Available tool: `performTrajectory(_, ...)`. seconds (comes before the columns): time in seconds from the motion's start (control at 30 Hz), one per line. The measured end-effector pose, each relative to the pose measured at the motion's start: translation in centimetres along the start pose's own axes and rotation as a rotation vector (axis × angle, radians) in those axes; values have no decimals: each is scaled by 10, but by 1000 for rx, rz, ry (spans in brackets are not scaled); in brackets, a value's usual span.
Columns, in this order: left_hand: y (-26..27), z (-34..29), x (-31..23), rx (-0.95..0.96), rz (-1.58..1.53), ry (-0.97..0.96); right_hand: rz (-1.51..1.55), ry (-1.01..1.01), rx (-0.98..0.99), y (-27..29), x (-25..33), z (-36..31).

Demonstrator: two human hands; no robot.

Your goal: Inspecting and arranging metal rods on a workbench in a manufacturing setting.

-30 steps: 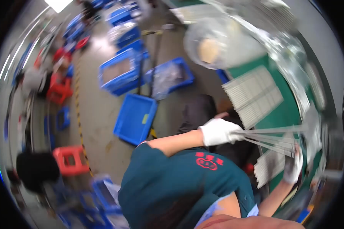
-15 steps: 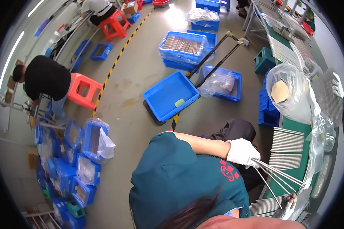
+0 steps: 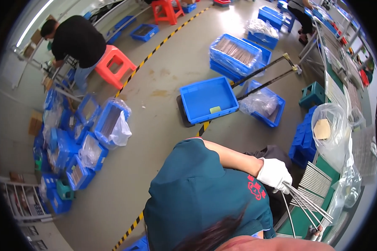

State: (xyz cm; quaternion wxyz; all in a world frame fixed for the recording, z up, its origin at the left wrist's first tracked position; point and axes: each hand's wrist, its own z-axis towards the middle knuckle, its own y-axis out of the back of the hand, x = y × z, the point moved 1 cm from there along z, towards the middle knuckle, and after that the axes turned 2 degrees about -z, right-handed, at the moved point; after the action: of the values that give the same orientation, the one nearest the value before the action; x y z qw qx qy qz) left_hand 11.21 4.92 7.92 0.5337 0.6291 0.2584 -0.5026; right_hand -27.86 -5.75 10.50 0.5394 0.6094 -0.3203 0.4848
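Observation:
My left hand (image 3: 275,175), in a white glove, is closed around one end of several thin metal rods (image 3: 308,202). They fan out toward the lower right, and one hangs apart, pointing down. Near the far ends of the rods is my right hand (image 3: 317,231), its bare fingertips drawn together at the end of one rod. Most of that hand is cut off and hard to see. Under and beyond the held rods, more metal rods (image 3: 316,179) lie in neat rows on the green bench top (image 3: 331,172).
Clear plastic bags (image 3: 333,140) line the bench. Stacked blue crates (image 3: 303,140) and a green stool (image 3: 312,94) stand beside it. An open blue crate (image 3: 209,98) rests on a handled trolley. Bagged crates (image 3: 111,123) crowd the left; a person in black (image 3: 79,42) sits there.
The view has swung, shifting the floor, crates and bench. My left hand still grips the rods, and my right fingertips remain at their far ends.

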Motion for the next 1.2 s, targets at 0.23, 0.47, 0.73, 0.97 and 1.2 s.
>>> performTrajectory(0.23,-4,-12,-11,-136,-55,-75,-53,21,31,-24,40,-13)
performTrajectory(0.47,-8,-21,-11,-212,84,-155,232,126,75,-50,55,-22)
performTrajectory(0.73,-3,-28,-21,-288,194,-182,310,133,-17,-45,70,-23)
performTrajectory(0.97,-9,-18,-21,-520,201,-186,-23,459,-53,-47,52,-33)
performTrajectory(1.2,-11,-7,-11,-617,174,-94,-424,810,-119,-53,27,-47)
